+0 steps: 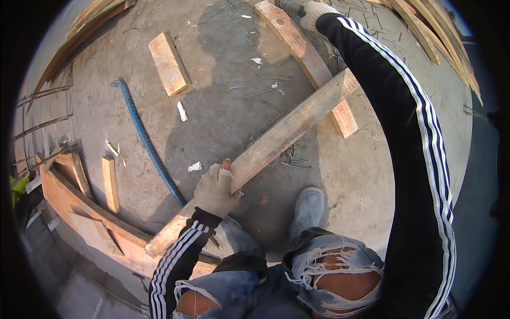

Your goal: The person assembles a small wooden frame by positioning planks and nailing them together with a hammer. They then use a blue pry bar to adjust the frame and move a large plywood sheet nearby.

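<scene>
My left hand (217, 189), in a worn pale glove with a bare fingertip showing, is closed round a long wooden beam (289, 130). The beam slants from lower left to upper right, its far end resting over a second plank (303, 50). Stretched far forward, my gloved right hand (314, 15) is closed on a dark ribbed handle (289, 6). The rest of that tool lies beyond the picture's top edge, so its kind cannot be told. Left of the beam, a blue crowbar (141, 127) lies on the concrete, its lower end close to my left hand.
A short wood block (170, 64) and a thin wood piece (110, 183) lie on the concrete floor (223, 101). Loose nails (297, 162) and white scraps (195, 167) are scattered about. A wooden formwork edge (95, 212) borders the lower left; boards (435, 32) lie at upper right.
</scene>
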### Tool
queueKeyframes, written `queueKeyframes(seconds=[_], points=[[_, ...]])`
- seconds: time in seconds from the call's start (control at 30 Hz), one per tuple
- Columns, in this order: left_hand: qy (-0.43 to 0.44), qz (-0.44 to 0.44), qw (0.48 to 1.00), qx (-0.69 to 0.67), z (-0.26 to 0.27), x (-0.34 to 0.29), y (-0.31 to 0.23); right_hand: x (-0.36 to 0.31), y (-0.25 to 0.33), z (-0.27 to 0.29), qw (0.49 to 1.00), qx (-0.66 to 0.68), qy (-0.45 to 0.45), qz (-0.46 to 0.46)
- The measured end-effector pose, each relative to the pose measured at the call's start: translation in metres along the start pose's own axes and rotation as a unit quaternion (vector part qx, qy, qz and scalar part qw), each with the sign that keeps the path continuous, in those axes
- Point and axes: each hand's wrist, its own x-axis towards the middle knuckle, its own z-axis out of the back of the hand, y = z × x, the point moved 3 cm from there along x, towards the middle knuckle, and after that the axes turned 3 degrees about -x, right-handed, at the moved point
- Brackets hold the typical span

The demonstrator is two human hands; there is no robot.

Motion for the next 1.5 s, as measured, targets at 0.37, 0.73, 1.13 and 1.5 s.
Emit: queueKeyframes(seconds=[0.37, 0.73, 1.13, 1.5], points=[[0.001, 0.013, 1.0, 0.02, 0.002, -0.001, -0.004, -0.135, -0.097, 0.079, 0.881, 0.429, -0.153, -0.13], [-0.011, 0.0, 1.0, -0.003, -0.004, -0.003, 0.008, -0.027, -0.003, 0.042, 0.991, 0.095, -0.091, -0.008], [0.013, 0.056, 0.998, 0.018, 0.008, -0.001, -0.011, -0.133, -0.075, 0.089, 0.892, 0.306, -0.307, -0.125], [0.062, 0.048, 0.997, 0.025, 0.0, -0.009, -0.02, -0.24, -0.092, 0.087, 0.85, 0.414, -0.253, -0.205]])
